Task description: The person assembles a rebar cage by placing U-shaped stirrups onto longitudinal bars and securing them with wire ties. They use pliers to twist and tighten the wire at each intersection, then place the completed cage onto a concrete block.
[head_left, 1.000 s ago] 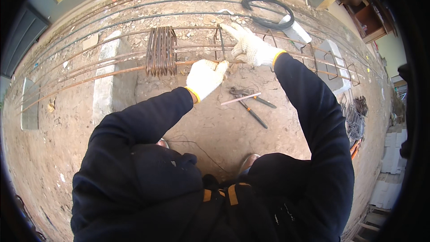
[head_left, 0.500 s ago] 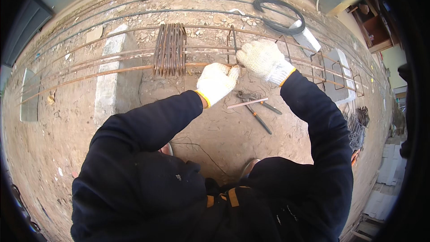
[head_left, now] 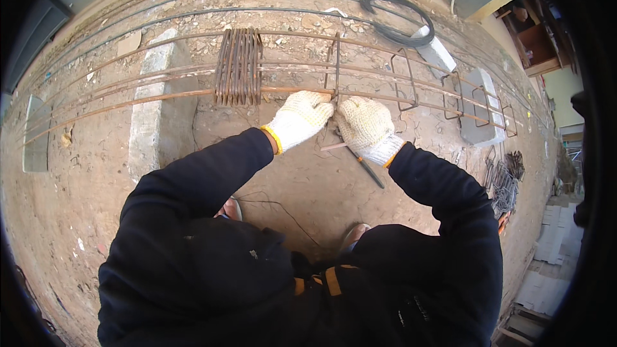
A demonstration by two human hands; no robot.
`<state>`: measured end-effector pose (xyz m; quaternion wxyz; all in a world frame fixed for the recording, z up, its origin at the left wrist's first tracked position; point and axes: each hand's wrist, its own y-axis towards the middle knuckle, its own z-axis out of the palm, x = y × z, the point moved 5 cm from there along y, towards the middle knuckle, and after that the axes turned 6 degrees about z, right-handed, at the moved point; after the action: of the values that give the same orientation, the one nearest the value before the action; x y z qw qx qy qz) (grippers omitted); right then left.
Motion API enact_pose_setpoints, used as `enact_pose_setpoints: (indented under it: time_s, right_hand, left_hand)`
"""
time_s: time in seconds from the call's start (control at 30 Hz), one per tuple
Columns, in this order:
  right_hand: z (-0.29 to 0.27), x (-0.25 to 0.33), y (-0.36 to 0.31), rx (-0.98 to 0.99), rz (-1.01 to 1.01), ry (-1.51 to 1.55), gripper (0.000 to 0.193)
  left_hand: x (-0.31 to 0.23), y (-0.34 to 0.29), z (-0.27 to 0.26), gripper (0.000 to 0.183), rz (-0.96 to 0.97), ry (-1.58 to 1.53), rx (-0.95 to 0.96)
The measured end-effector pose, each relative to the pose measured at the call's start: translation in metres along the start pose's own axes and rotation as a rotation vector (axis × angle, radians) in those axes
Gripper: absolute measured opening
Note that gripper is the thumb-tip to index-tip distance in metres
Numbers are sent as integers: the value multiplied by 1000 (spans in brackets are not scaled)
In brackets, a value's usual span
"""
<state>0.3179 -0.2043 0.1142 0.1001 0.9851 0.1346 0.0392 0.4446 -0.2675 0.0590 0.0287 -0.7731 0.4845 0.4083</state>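
Note:
Several long rusty steel bars (head_left: 283, 89) run across in front of me. My left hand (head_left: 299, 119), in a white knitted glove, is closed around the nearest bar beside a square stirrup (head_left: 337, 58) that stands across the bars. My right hand (head_left: 367, 127), gloved alike, is closed just right of that stirrup's near lower corner; whatever its fingers hold is hidden. Left of my hands, a tight row of stirrups (head_left: 238, 67) hangs on the bars. Below my right hand lies a dark-handled plier-like tool (head_left: 368, 171), its head covered, beside a pale flat stick (head_left: 333, 146).
Concrete blocks (head_left: 146, 122) bear the bars at the left, and another block (head_left: 483, 112) stands under their right end with more spaced stirrups (head_left: 405, 77). A coil of black wire (head_left: 421, 41) lies beyond. A heap of wire pieces (head_left: 504, 186) sits at the right.
My right hand has come down and slightly left, from above the bar to beside the stirrup corner, now covering the tool's head. My left hand stays at the bar.

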Motion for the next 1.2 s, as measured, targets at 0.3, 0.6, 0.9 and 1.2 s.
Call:
enact_pose_setpoints:
  time_s: [0.3,0.6,0.9,1.2]
  right_hand:
    - [3,3,2,106,117,-7,15]
    - [-6,-2,-8,50,208,390,24]
    - [-48,8,-7,5,68,48,44]
    - [-35,8,-15,97,-178,-76,47]
  left_hand:
    - [-28,13,-29,18,-357,-539,58]
    - [5,-14,0,33,-339,-879,21]
    - [13,-3,47,35,-506,-1525,-190]
    - [-4,-3,30,27,-569,-1515,-191]
